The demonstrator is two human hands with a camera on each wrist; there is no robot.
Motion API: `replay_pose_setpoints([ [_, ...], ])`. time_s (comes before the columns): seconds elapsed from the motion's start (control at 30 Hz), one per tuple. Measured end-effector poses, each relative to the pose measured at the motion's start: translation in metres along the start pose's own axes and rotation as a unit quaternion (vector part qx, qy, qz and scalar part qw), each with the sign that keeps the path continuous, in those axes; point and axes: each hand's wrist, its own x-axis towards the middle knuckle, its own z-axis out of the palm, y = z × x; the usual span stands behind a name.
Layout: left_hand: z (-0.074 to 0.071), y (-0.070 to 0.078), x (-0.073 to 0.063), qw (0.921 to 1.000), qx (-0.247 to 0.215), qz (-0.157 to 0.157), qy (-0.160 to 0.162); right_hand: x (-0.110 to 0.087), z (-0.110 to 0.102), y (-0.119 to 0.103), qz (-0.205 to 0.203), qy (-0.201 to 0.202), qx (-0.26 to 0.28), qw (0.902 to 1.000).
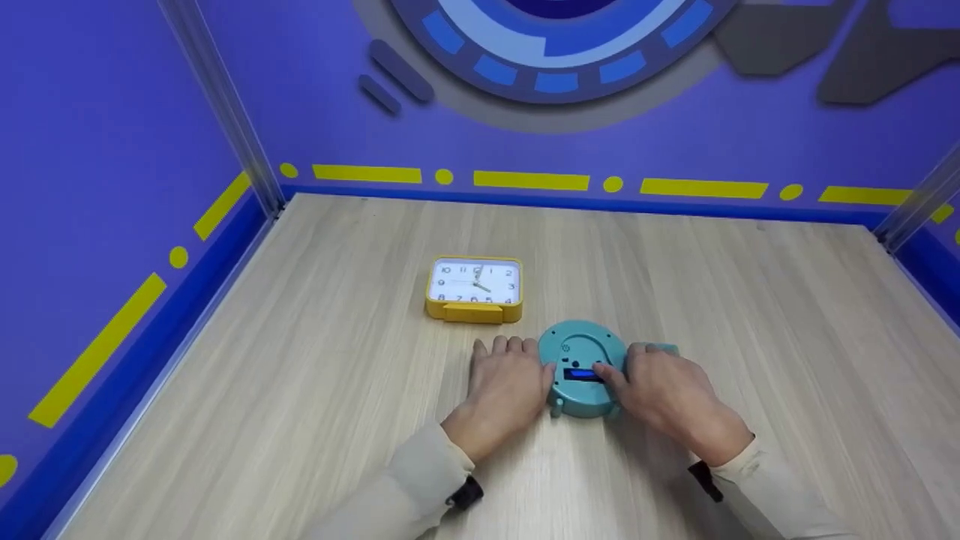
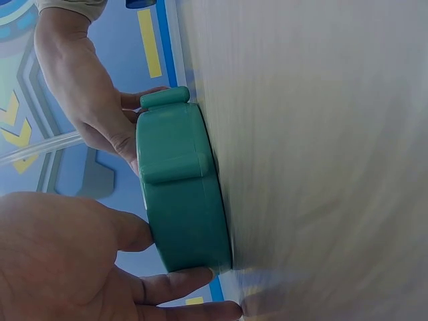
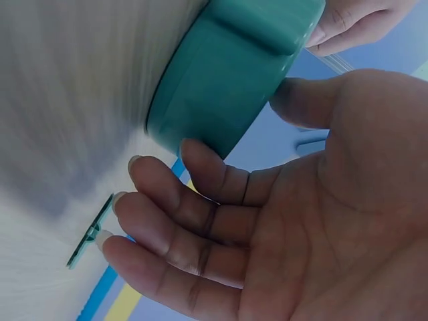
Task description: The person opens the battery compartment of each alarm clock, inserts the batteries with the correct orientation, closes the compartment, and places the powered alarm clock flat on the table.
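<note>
A round teal alarm clock [image 1: 592, 330] lies face down on the table, its back up and its small feet toward me. In its uncovered battery slot sits a dark blue battery [image 1: 577, 373]. My left hand [image 1: 508, 382] holds the clock's left rim, thumb at the back's edge and forefinger low against the side. From the right, my right hand [image 1: 670, 386] grips the clock, with the thumb over the slot at the battery's right end and the forefinger against the rim. Beside the right fingertips lies a teal battery cover [image 3: 90, 231], partly hidden by the hand in the head view.
Behind and left of the teal clock, a yellow rectangular alarm clock [image 1: 475, 289] lies face up. The wood-grain table [image 1: 337, 300] is bordered by blue panels [image 1: 322, 120] at the back and sides, with metal posts at the corners.
</note>
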Motion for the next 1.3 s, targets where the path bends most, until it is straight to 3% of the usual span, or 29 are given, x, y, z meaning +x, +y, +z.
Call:
replay_pose_setpoints([
  [0.27,-0.0003,-0.0004,-0.0002,1.0000,0.001,-0.001,0.003,-0.0014,0.0013,0.0019,-0.021,0.019,-0.009,0.9996],
  [0.57,-0.0002,0.0010,-0.0014,0.9999,0.013,0.002,0.010,0.0033,-0.0010,0.0018,0.009,-0.034,-0.005,0.9994],
  [0.9,0.0011,0.0005,-0.0016,0.9999,0.013,0.000,0.007,0.0039,-0.0025,-0.0003,0.018,-0.052,-0.022,0.9983],
  [1.3,0.0009,0.0001,0.0005,1.0000,0.009,-0.002,0.004,-0.0010,0.0022,-0.0064,0.003,-0.010,-0.069,0.9976],
])
